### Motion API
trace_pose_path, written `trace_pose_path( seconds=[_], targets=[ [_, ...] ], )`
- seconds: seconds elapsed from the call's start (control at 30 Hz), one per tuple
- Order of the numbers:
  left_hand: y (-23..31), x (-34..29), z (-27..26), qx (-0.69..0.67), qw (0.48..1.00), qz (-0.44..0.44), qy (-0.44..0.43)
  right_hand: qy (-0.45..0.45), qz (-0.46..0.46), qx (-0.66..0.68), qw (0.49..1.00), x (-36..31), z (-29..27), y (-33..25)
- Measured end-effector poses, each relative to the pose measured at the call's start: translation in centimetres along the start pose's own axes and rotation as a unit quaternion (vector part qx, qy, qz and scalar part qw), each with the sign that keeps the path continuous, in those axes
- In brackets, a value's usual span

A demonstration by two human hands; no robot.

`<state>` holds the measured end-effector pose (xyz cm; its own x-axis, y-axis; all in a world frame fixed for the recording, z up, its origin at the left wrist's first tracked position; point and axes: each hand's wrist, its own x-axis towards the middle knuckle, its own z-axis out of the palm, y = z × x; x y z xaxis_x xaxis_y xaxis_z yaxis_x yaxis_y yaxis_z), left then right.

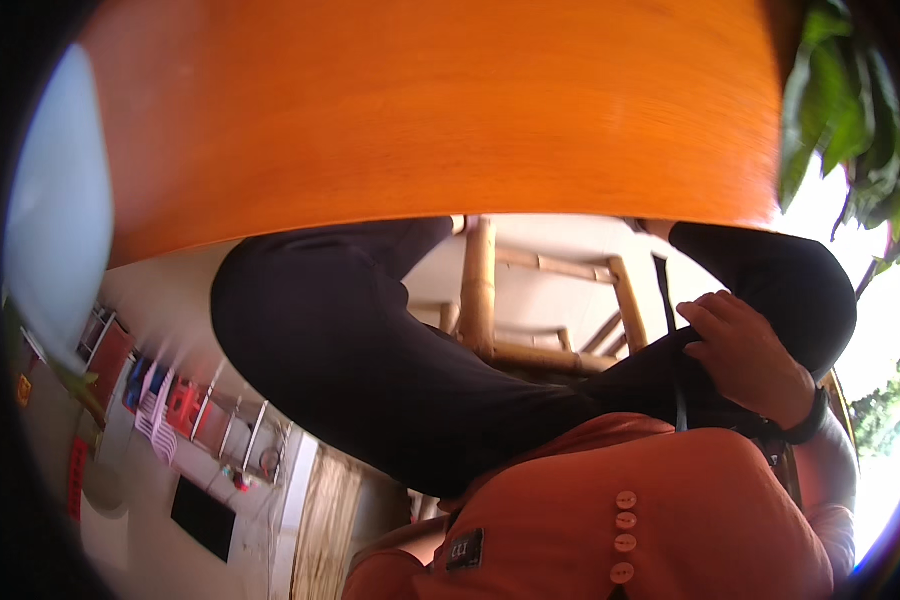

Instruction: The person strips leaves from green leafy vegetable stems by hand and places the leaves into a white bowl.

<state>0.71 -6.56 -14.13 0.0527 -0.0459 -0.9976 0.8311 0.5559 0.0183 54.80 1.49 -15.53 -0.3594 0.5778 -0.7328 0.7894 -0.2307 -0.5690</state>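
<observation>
My right hand (745, 350) rests on my right thigh, in dark trousers (350, 340). Its fingers are loosely bent, with the thumb apart, and nothing shows in them. A dark band (808, 418) circles that wrist. Close beside the fingertips runs a thin dark strap (667, 290), which passes down across my lap. My left hand is out of view; only part of that arm's orange sleeve (395, 575) shows at the lower edge. An orange-brown wooden tabletop (450, 110) spreads across the upper part of the view, its near edge over my knees.
Bamboo framing (478, 290) stands between my legs, below the tabletop. Green leaves (835, 110) hang at the far right. A blurred pale blue shape (60, 200) rises at the left. Behind it are a rack with red items (185, 405) and a dark flat panel (203, 518).
</observation>
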Motion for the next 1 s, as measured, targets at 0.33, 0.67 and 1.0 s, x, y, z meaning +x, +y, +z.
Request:
trace_pose_path(
  seconds=[0.33, 0.67, 1.0],
  targets=[
    [-0.9, 6.3, -1.8, 0.081, 0.986, 0.129, 0.061, 0.262, -0.06, -0.072, 0.96, -7.2, 6.6, -1.6],
    [0.6, 5.9, -4.4, 0.131, 0.975, 0.164, 0.068, 0.403, -0.08, -0.082, 0.908, -9.7, 8.4, -3.2],
    [0.4, 3.2, -3.2, 0.158, 0.973, 0.161, -0.047, 0.453, -0.078, -0.074, 0.885, -13.3, 10.3, -1.6]
  ],
)
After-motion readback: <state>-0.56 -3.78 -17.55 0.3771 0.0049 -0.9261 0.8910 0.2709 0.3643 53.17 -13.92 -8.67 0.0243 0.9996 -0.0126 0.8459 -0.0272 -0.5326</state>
